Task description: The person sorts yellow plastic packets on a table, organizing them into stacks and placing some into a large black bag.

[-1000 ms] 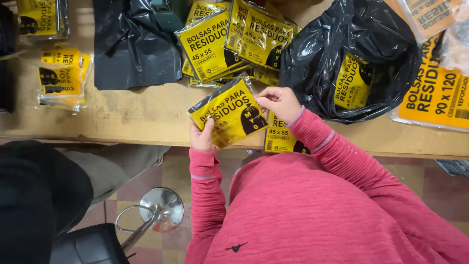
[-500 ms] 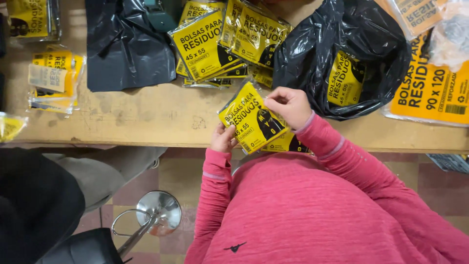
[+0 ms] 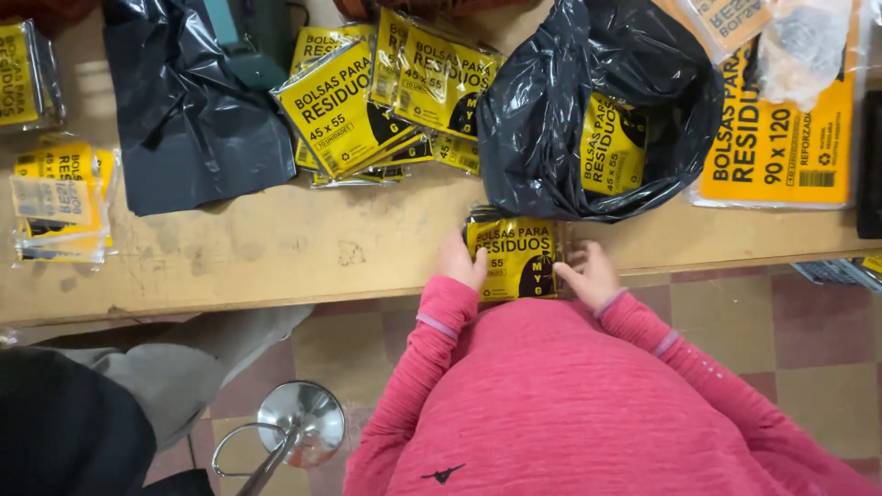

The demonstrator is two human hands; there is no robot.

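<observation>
Yellow-and-black packet stack [image 3: 514, 259] is clamped at the table edge [image 3: 276, 303], pressed between the left hand [image 3: 459, 262] and the right hand [image 3: 588, 274], fingers closed against its sides. Slippage is judged possible: the glossy film could slide and the stack overhang the edge. Just beyond, an open black bag [image 3: 597, 119] holds another packet; loose packets [image 3: 367, 101] lie farther left.
</observation>
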